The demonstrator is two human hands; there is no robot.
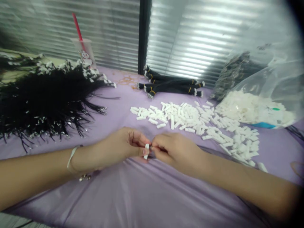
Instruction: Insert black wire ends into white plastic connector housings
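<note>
My left hand (131, 144) pinches a small white plastic connector (146, 151) upright between thumb and fingers. Close against it, my right hand (174, 150) is closed, with thumb and forefinger on the dark end of a thin black wire (151, 148) at the connector's side. Most of that wire is hidden by my fingers. Behind my hands lies a spread pile of similar white connectors (182, 115) on the purple cloth (133, 196).
To the left lies a big heap of black wires (47, 95) with white and metal ends. Banded black wire bundles (173, 84) lie at the back, near the window blinds. A plastic cup (85, 52) with a red straw stands back left. At right sits a clear bag (258, 98) of white pieces.
</note>
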